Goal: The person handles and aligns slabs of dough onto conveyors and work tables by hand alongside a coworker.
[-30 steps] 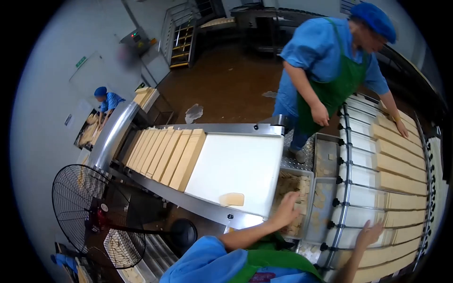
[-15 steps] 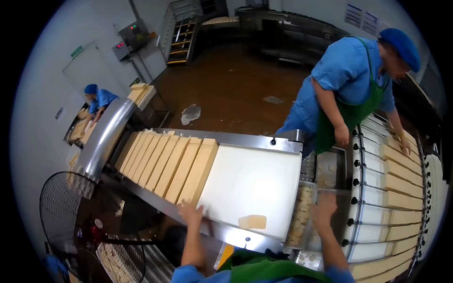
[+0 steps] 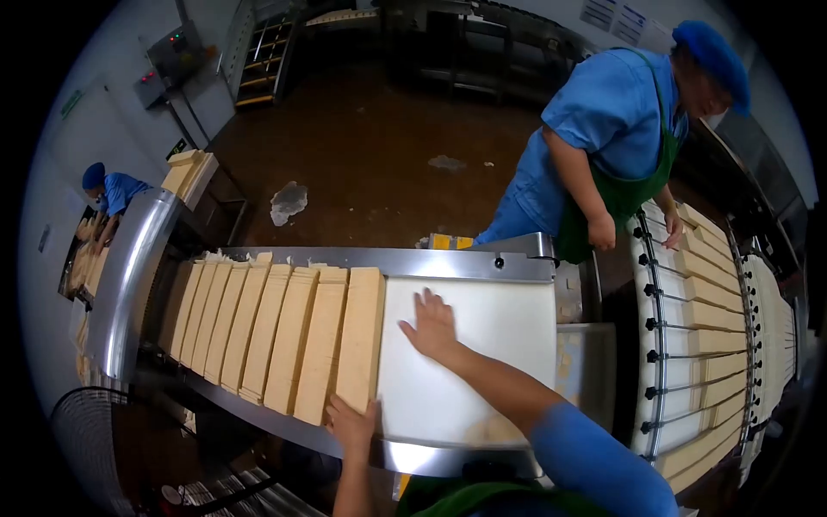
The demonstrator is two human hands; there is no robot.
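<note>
Long pale-yellow stacks of what look like dough strips lie side by side on the white conveyor belt (image 3: 469,362). My left hand (image 3: 351,424) holds the near end of the rightmost stack (image 3: 360,323), its thumb on the right side and its fingers on the left. To the right of that stack, my right hand (image 3: 433,326) is open above the belt with its fingers spread, holding nothing. A loose pale piece (image 3: 495,429) lies on the belt near the front edge, partly behind my right forearm.
At right, a co-worker in a green apron (image 3: 637,194) stands by a second conveyor (image 3: 668,345) with more strips under thin rods. A metal hood (image 3: 138,284) spans the belt's left end, with another co-worker (image 3: 116,194) beyond. A fan guard (image 3: 95,439) stands lower left.
My right hand has moved left from beside the bins to over the belt. My left hand has come onto the rightmost stack's near end. The view has shifted, and the co-worker's arm has drawn back.
</note>
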